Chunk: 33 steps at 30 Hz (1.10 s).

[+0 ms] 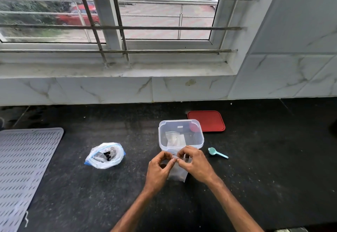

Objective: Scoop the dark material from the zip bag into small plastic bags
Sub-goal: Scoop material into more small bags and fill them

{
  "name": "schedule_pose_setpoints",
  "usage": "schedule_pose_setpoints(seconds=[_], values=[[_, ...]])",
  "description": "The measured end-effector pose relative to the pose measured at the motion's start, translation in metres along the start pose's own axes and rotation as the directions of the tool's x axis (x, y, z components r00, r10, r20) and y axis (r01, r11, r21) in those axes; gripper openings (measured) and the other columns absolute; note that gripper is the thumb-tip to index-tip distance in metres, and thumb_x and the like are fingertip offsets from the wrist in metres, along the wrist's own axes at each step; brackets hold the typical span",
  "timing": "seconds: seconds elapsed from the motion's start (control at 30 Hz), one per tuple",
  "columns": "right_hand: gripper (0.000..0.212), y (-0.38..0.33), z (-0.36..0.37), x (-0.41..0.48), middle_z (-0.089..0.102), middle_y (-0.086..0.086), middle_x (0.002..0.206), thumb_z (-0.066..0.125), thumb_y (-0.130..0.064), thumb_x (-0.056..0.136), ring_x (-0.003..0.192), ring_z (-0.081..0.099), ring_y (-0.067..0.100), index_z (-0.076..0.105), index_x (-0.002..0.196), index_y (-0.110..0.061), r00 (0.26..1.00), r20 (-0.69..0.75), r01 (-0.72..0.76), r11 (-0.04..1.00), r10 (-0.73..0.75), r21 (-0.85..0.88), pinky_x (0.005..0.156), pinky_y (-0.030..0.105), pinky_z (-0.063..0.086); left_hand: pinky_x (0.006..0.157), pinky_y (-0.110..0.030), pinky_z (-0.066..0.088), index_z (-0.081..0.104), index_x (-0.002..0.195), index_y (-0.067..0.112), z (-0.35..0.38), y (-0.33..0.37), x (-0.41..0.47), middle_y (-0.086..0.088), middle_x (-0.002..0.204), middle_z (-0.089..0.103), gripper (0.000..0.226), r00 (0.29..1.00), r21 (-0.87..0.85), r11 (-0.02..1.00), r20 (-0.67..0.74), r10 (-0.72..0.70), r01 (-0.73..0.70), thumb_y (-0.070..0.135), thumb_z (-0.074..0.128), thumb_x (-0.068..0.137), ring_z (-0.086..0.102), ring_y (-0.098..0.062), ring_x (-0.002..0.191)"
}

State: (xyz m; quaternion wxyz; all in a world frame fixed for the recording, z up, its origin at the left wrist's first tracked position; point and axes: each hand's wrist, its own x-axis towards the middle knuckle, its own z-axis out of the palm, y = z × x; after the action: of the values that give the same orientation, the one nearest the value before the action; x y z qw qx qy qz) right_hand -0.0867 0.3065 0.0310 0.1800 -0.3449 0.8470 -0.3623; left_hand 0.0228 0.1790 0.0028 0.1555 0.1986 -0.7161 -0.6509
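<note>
Far left of the grip lies a grey rubbery mat (27, 158), ribbed with rows of short slots, flat on the speckled black stone counter (87, 199). Between the mat and the hands, well apart from the grip, sits the zip bag (104, 156): crumpled clear film with a blue seal strip, its mouth slumped open, a few dark lumps (108, 156) showing inside.

The left hand (158, 169) and the right hand (194, 162) meet at the top edge of a small plastic bag (178, 174), each pinching that edge narrowly between thumb and fingertips. The bag is thin, clear and rectangular, and hangs down from the pinch to the counter. Whether anything is in it I cannot tell.

Just behind the grip stands a clear, round-cornered plastic box (179, 121), with more small clear bags lying in it. Behind and right of that lies a flat red square lid (207, 121). Just right of the right hand rests a small teal plastic scoop (216, 152), its round bowl towards the box.
</note>
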Motion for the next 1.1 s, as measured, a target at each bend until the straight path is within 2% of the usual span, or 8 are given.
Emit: schedule_pose_setpoints(seconds=[0.13, 0.2, 0.3, 0.53, 0.67, 0.8, 0.97, 1.1], values=[[0.009, 0.002, -0.005, -0.002, 0.064, -0.016, 0.086, 0.075, -0.028, 0.084, 0.081, 0.059, 0.001, 0.070, 0.089, -0.023, 1.000, -0.011, -0.017, 1.000, 0.017, 0.009, 0.071, 0.014, 0.048, 0.070, -0.042, 0.062, 0.067, 0.088, 0.020, -0.002, -0.006, 0.002, 0.004, 0.090, 0.072, 0.005, 0.998, -0.003, 0.999, -0.057, -0.039, 0.039, 0.022, 0.072, 0.088, 0.071, -0.016, 0.088], [0.008, 0.006, -0.006, -0.002, 0.066, -0.012, 0.080, 0.078, -0.022, 0.081, 0.076, 0.062, 0.003, 0.070, 0.082, -0.023, 0.996, -0.046, -0.073, 0.997, 0.074, 0.028, 0.070, 0.017, 0.052, 0.065, -0.053, 0.060, 0.067, 0.085, 0.019, -0.003, -0.008, 0.001, 0.001, 0.090, 0.072, 0.006, 0.994, -0.041, 0.996, -0.070, -0.081, 0.078, 0.017, 0.072, 0.088, 0.071, -0.023, 0.085], [0.009, 0.010, -0.003, -0.001, 0.066, -0.013, 0.076, 0.078, -0.015, 0.079, 0.074, 0.062, 0.003, 0.071, 0.078, -0.020, 0.993, -0.093, -0.074, 0.996, 0.069, -0.044, 0.074, 0.026, 0.054, 0.062, -0.056, 0.059, 0.064, 0.086, 0.013, 0.001, -0.010, 0.000, 0.000, 0.093, 0.071, 0.007, 0.993, -0.092, 0.990, -0.038, -0.114, 0.110, 0.012, 0.071, 0.088, 0.071, -0.024, 0.088], [0.009, 0.023, -0.003, -0.001, 0.070, -0.006, 0.086, 0.079, -0.012, 0.077, 0.081, 0.065, 0.006, 0.076, 0.085, -0.015, 0.988, -0.142, -0.072, 0.991, 0.055, -0.115, 0.080, 0.025, 0.055, 0.072, -0.035, 0.061, 0.071, 0.083, 0.026, 0.009, -0.028, 0.004, 0.013, 0.087, 0.073, 0.007, 0.991, 0.127, 0.988, -0.115, -0.073, 0.088, 0.021, 0.076, 0.084, 0.069, -0.007, 0.082], [0.017, 0.033, -0.005, -0.002, 0.071, -0.004, 0.094, 0.070, -0.004, 0.084, 0.085, 0.066, 0.006, 0.075, 0.095, -0.016, 0.993, -0.087, -0.099, 0.978, 0.085, -0.181, 0.083, 0.026, 0.056, 0.071, -0.036, 0.060, 0.072, 0.083, 0.030, 0.015, -0.040, 0.013, 0.014, 0.081, 0.072, 0.006, 0.980, 0.204, 0.972, -0.180, -0.083, 0.119, 0.025, 0.076, 0.082, 0.068, -0.004, 0.075], [0.005, 0.037, -0.008, -0.001, 0.070, -0.009, 0.092, 0.069, -0.021, 0.086, 0.090, 0.065, 0.011, 0.069, 0.088, -0.025, 0.982, -0.142, -0.164, 0.942, 0.127, -0.292, 0.079, 0.032, 0.054, 0.069, -0.030, 0.060, 0.073, 0.084, 0.030, 0.018, -0.043, 0.019, 0.016, 0.081, 0.072, 0.005, 0.979, 0.238, 0.963, -0.190, -0.080, 0.125, 0.026, 0.075, 0.083, 0.067, -0.002, 0.075], [0.007, 0.039, -0.007, 0.004, 0.064, -0.009, 0.094, 0.061, -0.027, 0.088, 0.093, 0.059, 0.009, 0.065, 0.090, -0.023, 0.993, -0.106, -0.082, 0.934, 0.048, -0.347, 0.079, 0.029, 0.052, 0.071, -0.024, 0.058, 0.071, 0.091, 0.028, 0.021, -0.044, 0.019, 0.013, 0.087, 0.072, 0.007, 0.984, 0.218, 0.971, -0.166, -0.063, 0.099, 0.023, 0.072, 0.087, 0.067, -0.004, 0.083], [0.010, 0.047, -0.003, 0.008, 0.060, -0.005, 0.089, 0.057, -0.029, 0.085, 0.086, 0.060, 0.012, 0.059, 0.088, -0.019, 0.996, -0.086, -0.019, 0.910, -0.019, -0.415, 0.068, 0.030, 0.052, 0.065, -0.025, 0.058, 0.068, 0.088, 0.031, 0.025, -0.043, 0.019, 0.015, 0.086, 0.070, 0.007, 0.984, 0.259, 0.963, -0.172, -0.036, 0.081, 0.025, 0.071, 0.087, 0.067, -0.004, 0.080]])
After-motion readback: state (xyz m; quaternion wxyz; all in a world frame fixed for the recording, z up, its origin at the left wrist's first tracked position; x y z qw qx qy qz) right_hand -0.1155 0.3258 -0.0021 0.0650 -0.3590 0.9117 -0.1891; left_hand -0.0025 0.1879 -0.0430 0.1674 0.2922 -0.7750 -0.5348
